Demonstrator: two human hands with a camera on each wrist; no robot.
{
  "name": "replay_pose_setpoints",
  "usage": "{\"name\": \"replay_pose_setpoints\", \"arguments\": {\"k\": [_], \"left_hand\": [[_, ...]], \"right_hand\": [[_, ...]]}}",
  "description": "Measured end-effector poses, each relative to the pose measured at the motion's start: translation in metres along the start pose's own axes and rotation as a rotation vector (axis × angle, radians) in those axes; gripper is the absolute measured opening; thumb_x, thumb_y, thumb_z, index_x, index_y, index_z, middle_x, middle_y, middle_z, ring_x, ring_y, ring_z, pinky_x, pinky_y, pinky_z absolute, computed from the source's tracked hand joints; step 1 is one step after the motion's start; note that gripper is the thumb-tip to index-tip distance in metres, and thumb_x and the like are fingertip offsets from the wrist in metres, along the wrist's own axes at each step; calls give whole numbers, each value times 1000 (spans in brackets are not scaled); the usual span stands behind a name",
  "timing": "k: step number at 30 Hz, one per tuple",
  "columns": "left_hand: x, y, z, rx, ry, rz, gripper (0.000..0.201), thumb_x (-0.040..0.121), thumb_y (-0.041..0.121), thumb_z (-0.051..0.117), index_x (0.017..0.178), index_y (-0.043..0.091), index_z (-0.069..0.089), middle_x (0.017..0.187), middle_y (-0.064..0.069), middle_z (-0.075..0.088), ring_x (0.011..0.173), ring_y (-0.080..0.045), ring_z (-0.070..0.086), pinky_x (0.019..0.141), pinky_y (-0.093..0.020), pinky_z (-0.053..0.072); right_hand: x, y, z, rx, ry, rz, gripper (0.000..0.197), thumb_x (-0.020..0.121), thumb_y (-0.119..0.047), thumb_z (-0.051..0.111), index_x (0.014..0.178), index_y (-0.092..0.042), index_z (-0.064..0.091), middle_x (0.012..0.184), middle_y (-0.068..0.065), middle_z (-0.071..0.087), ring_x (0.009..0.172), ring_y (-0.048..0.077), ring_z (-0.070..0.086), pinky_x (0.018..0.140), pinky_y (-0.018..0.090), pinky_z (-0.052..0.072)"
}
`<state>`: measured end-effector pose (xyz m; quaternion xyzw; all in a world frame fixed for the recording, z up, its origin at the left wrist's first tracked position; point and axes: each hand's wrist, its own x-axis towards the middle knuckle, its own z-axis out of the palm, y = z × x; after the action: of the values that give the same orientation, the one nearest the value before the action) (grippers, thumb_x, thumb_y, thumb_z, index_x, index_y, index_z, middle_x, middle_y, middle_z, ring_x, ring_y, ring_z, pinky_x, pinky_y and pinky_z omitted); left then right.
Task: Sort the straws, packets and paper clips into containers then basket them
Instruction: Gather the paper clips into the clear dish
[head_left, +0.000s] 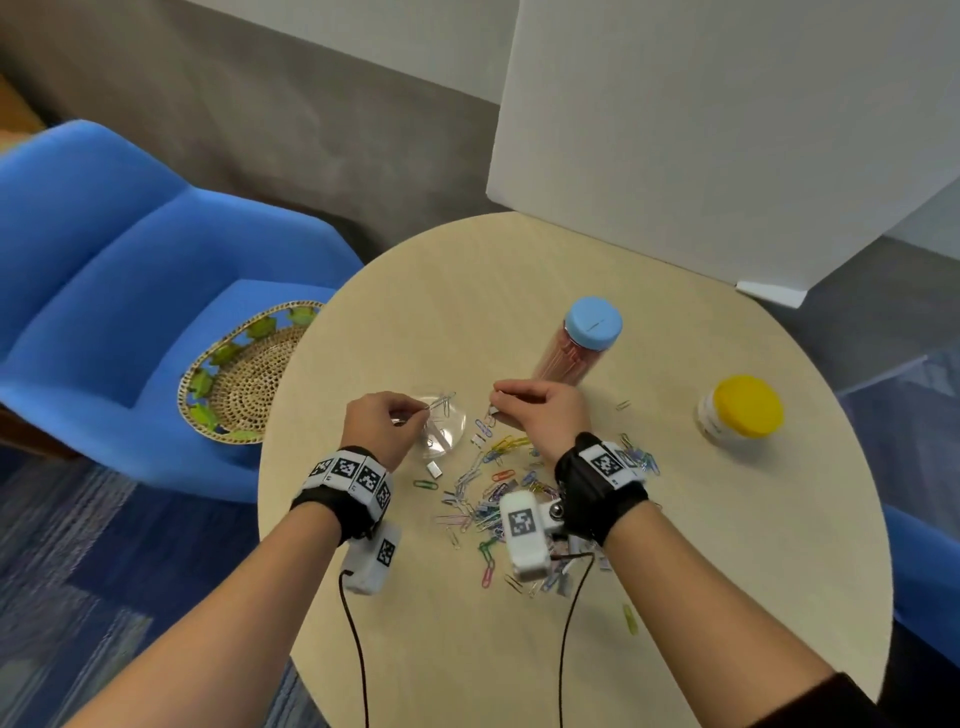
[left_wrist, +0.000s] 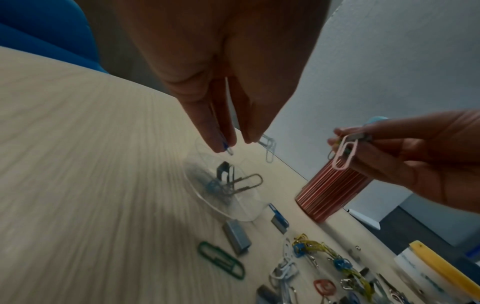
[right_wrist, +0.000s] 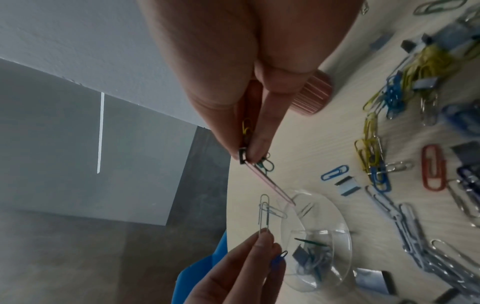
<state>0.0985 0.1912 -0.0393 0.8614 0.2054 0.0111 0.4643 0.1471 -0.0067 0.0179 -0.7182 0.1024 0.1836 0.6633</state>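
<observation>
Round table (head_left: 597, 649), frame centre: left hand (head_left: 382, 426) pinches 2 pale paper clips (head_left: 441, 402) directly above clear jar (head_left: 444, 431); right hand (head_left: 540, 410), pinching several clips, alongside at right.

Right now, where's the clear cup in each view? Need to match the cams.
Head: clear cup sits centre frame, just beyond the left hand, left of the clip pile.
Left wrist: centre, on the table below the fingertips, clips inside.
Right wrist: lower right of centre, lying toward the bottom edge.
Shared landmark: the pink straw container, standing beside the cup in all three.
</observation>
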Motion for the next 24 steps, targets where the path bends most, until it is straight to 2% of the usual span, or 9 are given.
{"name": "replay_pose_setpoints", "arguments": {"k": [2, 4, 7, 9, 13, 17, 20, 22, 24], "left_hand": [[0, -5, -2, -37, 18, 14, 8, 82, 18, 75, 88, 12, 77, 84, 3, 72, 75, -1, 65, 74, -13, 52], [1, -14, -4, -34, 32, 29, 8, 81, 19, 76, 87, 14, 77, 88, 3, 72, 79, -8, 67, 77, -23, 55], [1, -21, -9, 166, -2, 113, 8, 79, 26, 78, 81, 18, 78, 89, 5, 67, 82, -13, 62, 77, -32, 53], [-2, -20, -15, 235, -21, 125, 9, 77, 29, 79, 77, 20, 76, 83, 7, 64, 77, -12, 59, 73, -30, 50], [-9, -24, -24, 200, -21, 182, 11, 73, 27, 80, 69, 24, 70, 70, 13, 61, 66, -3, 56, 65, -24, 46], [-19, -31, -25, 221, -45, 114, 8, 75, 22, 77, 69, 21, 71, 71, 12, 60, 68, -4, 55, 65, -24, 44], [-19, -29, -25, 242, -47, 98, 7, 78, 26, 77, 74, 21, 74, 75, 9, 63, 71, -8, 58, 70, -28, 49], [-15, -27, -25, 221, -48, 103, 5, 79, 27, 77, 78, 22, 75, 74, 11, 67, 70, -5, 60, 73, -25, 50], [-11, -24, -23, 192, -48, 108, 4, 80, 24, 76, 83, 22, 77, 74, 12, 70, 68, -1, 61, 77, -22, 51]], "right_hand": [[8, 4, 10, -32, 33, 1, 21, 82, 0, 75, 102, 0, 74, 92, 14, 75, 82, 21, 74, 78, 27, 60], [15, 13, 18, -57, 82, 6, 18, 81, -3, 77, 99, -4, 76, 88, 12, 76, 81, 22, 75, 81, 33, 61], [22, 29, 28, -85, 142, 13, 14, 76, -14, 81, 90, -17, 79, 84, 4, 77, 81, 20, 75, 83, 39, 60], [24, 33, 34, -78, 191, 10, 12, 76, -15, 81, 87, -18, 79, 83, 3, 77, 80, 20, 75, 81, 39, 61], [28, 29, 47, -56, 217, -17, 10, 78, -12, 78, 87, -17, 77, 84, 5, 76, 77, 19, 75, 79, 38, 61], [33, 30, 58, -190, 163, -85, 9, 77, -18, 77, 83, -24, 76, 80, 0, 76, 77, 16, 74, 81, 41, 60], [33, 30, 63, -336, 106, -147, 10, 81, -11, 75, 89, -17, 77, 84, 0, 75, 78, 13, 71, 79, 26, 58], [32, 30, 62, -452, 15, -176, 12, 84, -11, 72, 92, -16, 78, 87, -2, 75, 77, 6, 67, 71, 8, 50], [31, 30, 62, -518, -74, -174, 19, 88, -8, 64, 96, -17, 79, 92, -2, 74, 77, 1, 64, 66, 0, 44]]}}
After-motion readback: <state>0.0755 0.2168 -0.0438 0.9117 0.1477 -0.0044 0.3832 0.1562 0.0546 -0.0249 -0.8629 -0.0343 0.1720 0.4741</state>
